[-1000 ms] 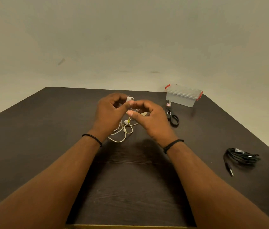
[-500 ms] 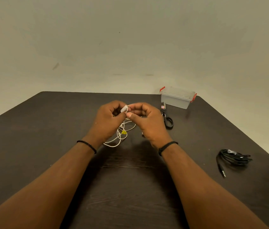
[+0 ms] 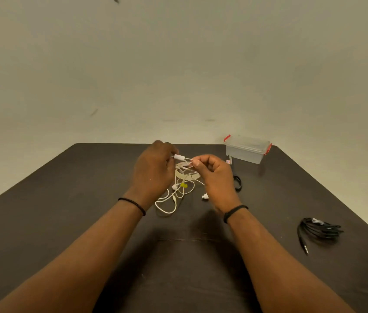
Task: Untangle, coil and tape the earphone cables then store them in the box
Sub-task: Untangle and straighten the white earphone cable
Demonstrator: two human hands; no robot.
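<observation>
A tangled white earphone cable hangs between my hands above the dark table. My left hand pinches the cable at its small white inline piece. My right hand pinches the cable just right of that piece. Loops and an earbud dangle to the tabletop, with a yellow bit in the tangle. A roll of clear tape lies behind the cable. The clear box with red latches stands closed at the far right. A coiled black earphone cable lies at the right.
Black-handled scissors lie right of my right hand, partly hidden by it, close to the box. The table's far edge meets a plain wall. Its right edge runs diagonally just past the black cable.
Both hands have drawn slightly apart, stretching a short length of white cable between them. The white inline piece now shows at my left fingertips. The camera has tilted.
</observation>
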